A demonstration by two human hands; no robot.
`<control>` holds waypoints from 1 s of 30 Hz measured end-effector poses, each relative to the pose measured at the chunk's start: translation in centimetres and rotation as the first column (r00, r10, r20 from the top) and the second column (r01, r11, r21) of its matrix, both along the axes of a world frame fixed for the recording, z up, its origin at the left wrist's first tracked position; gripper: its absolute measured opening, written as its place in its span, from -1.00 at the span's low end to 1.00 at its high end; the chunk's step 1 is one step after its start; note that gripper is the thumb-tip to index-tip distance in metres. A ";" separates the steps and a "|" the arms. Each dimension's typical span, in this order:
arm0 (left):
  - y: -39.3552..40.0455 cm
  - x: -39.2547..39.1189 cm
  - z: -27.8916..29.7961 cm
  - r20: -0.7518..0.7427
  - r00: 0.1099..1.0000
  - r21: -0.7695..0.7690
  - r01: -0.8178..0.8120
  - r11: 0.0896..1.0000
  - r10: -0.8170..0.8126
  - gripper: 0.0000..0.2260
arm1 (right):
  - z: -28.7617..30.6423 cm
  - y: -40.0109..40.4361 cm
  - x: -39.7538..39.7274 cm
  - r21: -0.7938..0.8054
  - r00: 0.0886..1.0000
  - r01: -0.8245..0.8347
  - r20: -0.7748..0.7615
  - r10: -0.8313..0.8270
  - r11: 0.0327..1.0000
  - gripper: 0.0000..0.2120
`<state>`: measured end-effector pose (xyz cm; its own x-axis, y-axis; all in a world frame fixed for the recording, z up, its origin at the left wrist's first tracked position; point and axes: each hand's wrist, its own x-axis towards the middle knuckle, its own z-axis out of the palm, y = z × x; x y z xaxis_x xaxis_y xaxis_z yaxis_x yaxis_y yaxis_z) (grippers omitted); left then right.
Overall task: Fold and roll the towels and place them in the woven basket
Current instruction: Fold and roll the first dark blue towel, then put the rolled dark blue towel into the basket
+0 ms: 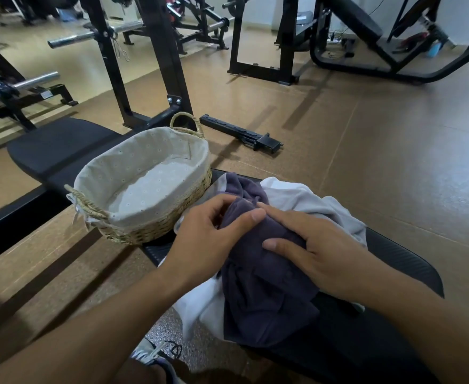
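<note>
At 9 o'clock, barbell (20,85) on a black rack. Just inside that, towards 10 o'clock, bench (61,146), black pad, running diagonally to the lower right under everything else. At centre left, basket (155,228), woven, oval, cloth-lined, nothing in it, one rope handle at its 12 o'clock end, another at its 8 o'clock end; sits on the bench, tilted slightly.

Just right of the basket, at centre, left hand (208,239): fingers curled over the upper edge of the dark towel (266,297), thumb stretched across the top, cloth bunched and gripped under it. Dark towel: crumpled, purple-grey, unfolded, lying on top of the white towel (305,200), near the basket but apart from it. White towel spread beneath, showing at 1 o'clock and 7 o'clock of the dark one.

At 3 o'clock of the left hand, right hand (319,253): fingers nearly straight, laid flat, pressing the dark towel down, not curled round it; fingertip touching the left thumb.

At 12 o'clock, black bar (241,135) flat on the brown floor (394,162). At 1 to 2 o'clock, gym machines (380,45).

At 6 o'clock, shoe (155,356) with laces.
</note>
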<state>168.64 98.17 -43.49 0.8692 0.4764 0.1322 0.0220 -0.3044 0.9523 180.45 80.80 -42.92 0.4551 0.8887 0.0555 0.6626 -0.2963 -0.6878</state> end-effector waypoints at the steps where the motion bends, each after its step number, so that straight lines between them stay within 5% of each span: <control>1: -0.1 0.1 -0.2 -0.003 1.000 0.024 -0.024 0.999 0.024 -0.77 | -0.2 0.1 0.1 -0.012 1.000 0.003 0.011 -0.002 1.000 -0.44; 6: 0.5 0.6 -0.6 -0.022 1.000 0.106 -0.016 0.994 0.018 -0.91 | -0.5 0.2 0.7 -0.055 0.999 0.024 0.044 -0.021 0.998 -0.41; 18: 0.4 1.5 -1.4 0.038 0.990 -0.152 -0.129 0.980 0.136 -0.90 | -1.0 0.9 0.9 0.010 0.992 0.115 0.050 -0.115 0.993 -0.60; 24: 0.4 1.3 -1.3 0.049 0.985 -0.125 -0.157 0.980 0.165 -0.91 | -1.0 1.0 0.8 0.036 0.993 0.113 -0.043 -0.112 0.993 -0.66; 30: 3.0 -0.2 -0.8 0.094 0.944 0.075 -0.323 0.944 0.315 -0.78 | -1.2 3.3 -0.5 0.145 0.990 0.127 -0.076 -0.117 0.981 -0.68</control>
<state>168.40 101.21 -44.27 0.6586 0.7103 0.2484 0.0575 -0.3767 0.9246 179.90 84.13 -44.10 0.5667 0.8103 0.1493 0.5789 -0.2626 -0.7720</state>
